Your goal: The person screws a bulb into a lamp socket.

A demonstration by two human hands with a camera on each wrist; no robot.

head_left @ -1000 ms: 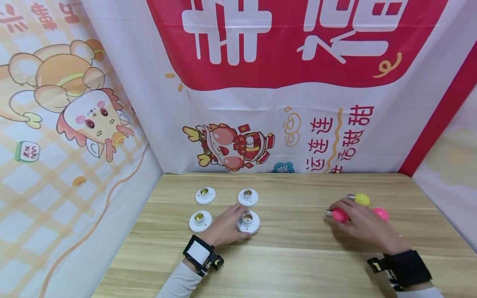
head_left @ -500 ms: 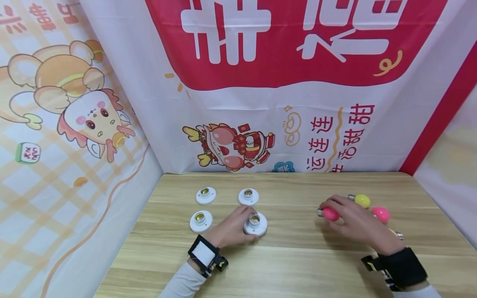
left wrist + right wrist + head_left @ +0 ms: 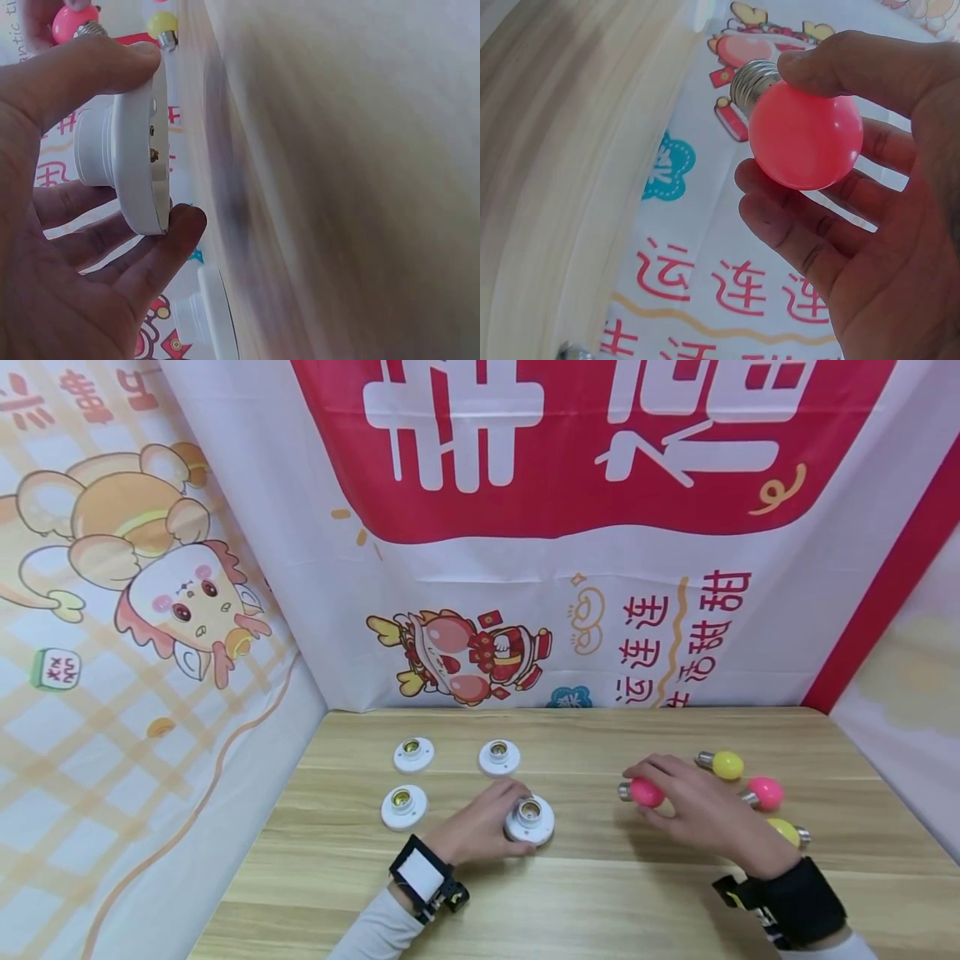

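My left hand (image 3: 486, 827) grips a round white lamp socket (image 3: 530, 821) by its edge, thumb on one side and fingers on the other. In the left wrist view the socket's base (image 3: 142, 157) is raised off the wooden surface and its hollow underside shows. My right hand (image 3: 701, 810) pinches a pink light bulb (image 3: 647, 792) whose metal screw end points left. The right wrist view has the thumb at the bulb's neck and fingers behind the pink globe (image 3: 805, 136). Both hands are above the table, the bulb to the right of the socket.
Three more lamp sockets stand on the table (image 3: 585, 910): back left (image 3: 413, 755), back middle (image 3: 499, 758) and front left (image 3: 404, 807). Right of the right hand lie a yellow bulb (image 3: 727, 765), another pink bulb (image 3: 766, 792) and a second yellow bulb (image 3: 784, 831). A printed cloth (image 3: 480, 568) hangs behind.
My left hand has moved right with the socket, away from the other sockets. My right hand has carried the pink bulb left, and the second yellow bulb has come into sight.
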